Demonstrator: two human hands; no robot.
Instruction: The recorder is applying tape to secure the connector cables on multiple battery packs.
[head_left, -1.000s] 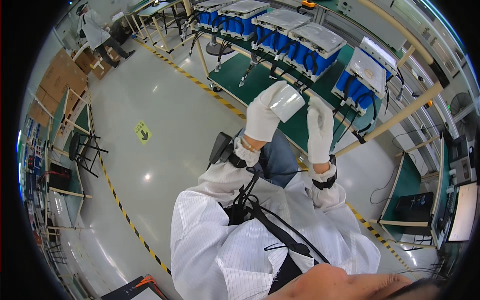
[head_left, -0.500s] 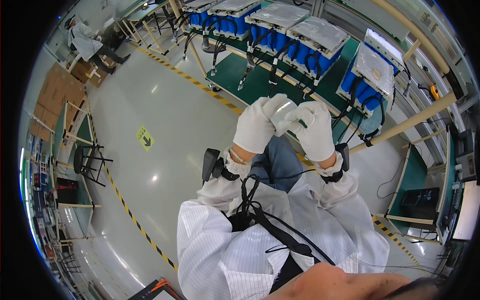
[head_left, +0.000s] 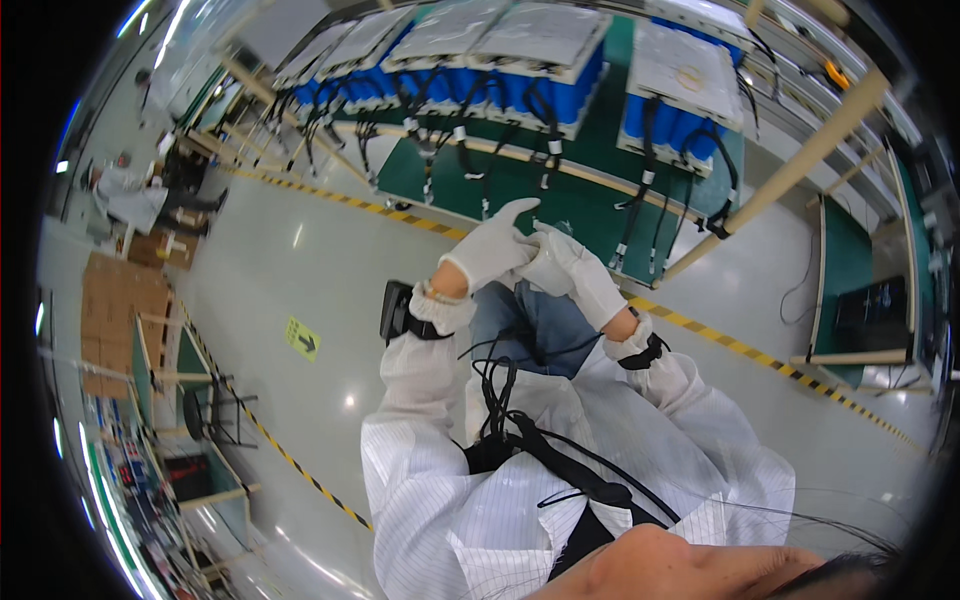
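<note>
Both my hands wear white gloves and meet in front of my knees. My left hand [head_left: 490, 250] has one digit stretched out to the upper right, apart from the fingers below it. Those lower fingers reach up to a pale, translucent piece [head_left: 545, 268], whose exact kind is too blurred to tell. From the other side my right hand [head_left: 588, 278] is closed on this piece, its fingertips bent toward the left hand. A small clear glint shows near the right fingertips. Whether the left fingers press on the piece cannot be made out.
Ahead stands a green-topped rack [head_left: 420, 178] carrying several blue battery packs [head_left: 585, 95] with pale covers. Black cables [head_left: 648, 170] hang from them over the edge. A wooden-coloured pole [head_left: 775, 180] slants at the right. Yellow-black tape [head_left: 720, 340] marks the floor. Another person [head_left: 130, 195] is far left.
The view has shifted, with the rack now further left. My left hand's fingers have spread from their grip, and my right hand has turned around the translucent piece and sits lower.
</note>
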